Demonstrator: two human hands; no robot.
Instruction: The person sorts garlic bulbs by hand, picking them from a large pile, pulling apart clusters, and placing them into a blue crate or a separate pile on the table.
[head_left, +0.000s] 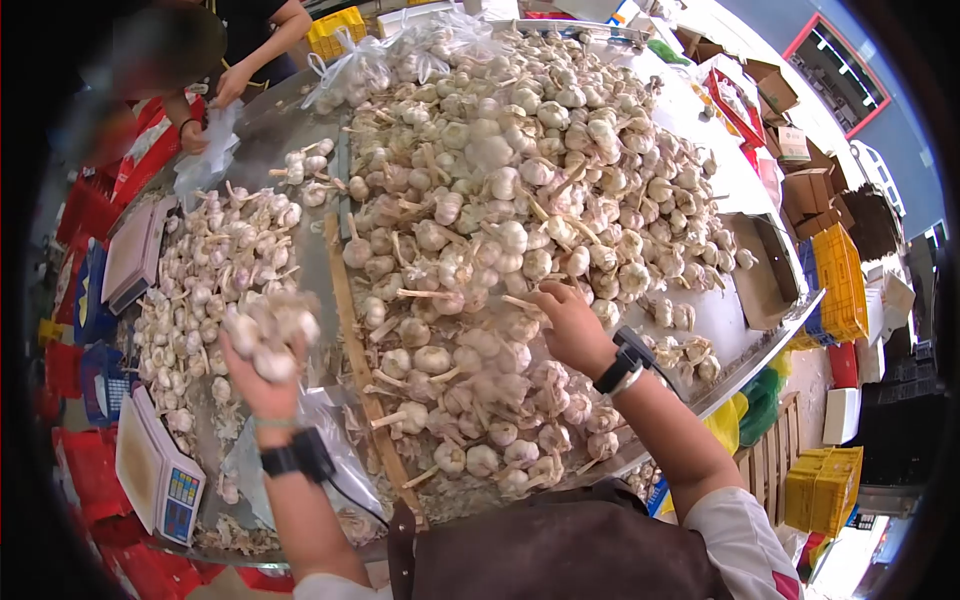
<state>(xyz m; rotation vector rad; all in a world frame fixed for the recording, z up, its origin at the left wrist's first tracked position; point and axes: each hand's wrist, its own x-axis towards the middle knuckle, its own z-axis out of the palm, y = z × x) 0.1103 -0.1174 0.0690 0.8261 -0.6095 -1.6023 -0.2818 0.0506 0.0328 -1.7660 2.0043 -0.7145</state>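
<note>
My left hand (262,375) is turned palm up and cradles several garlic bulbs (272,340), slightly blurred, above the smaller garlic heap (220,250) on the left. My right hand (573,325) reaches palm down over the large heap of garlic (480,180). Its fingers are curled at a garlic stem (518,303) that pokes out past the fingertips; the bulb is partly hidden. A wooden strip (352,340) runs between the two heaps on the metal table. Left of the strip, near my forearm, lies a clear plastic bag (325,440).
Two scales stand along the left edge, a near one (160,465) and a far one (138,250). Across the table a co-worker's hands (215,110) hold a plastic bag (208,155). Bagged garlic (355,70) sits at the back. A cardboard box (765,270) lies at right, yellow crates (838,280) beyond.
</note>
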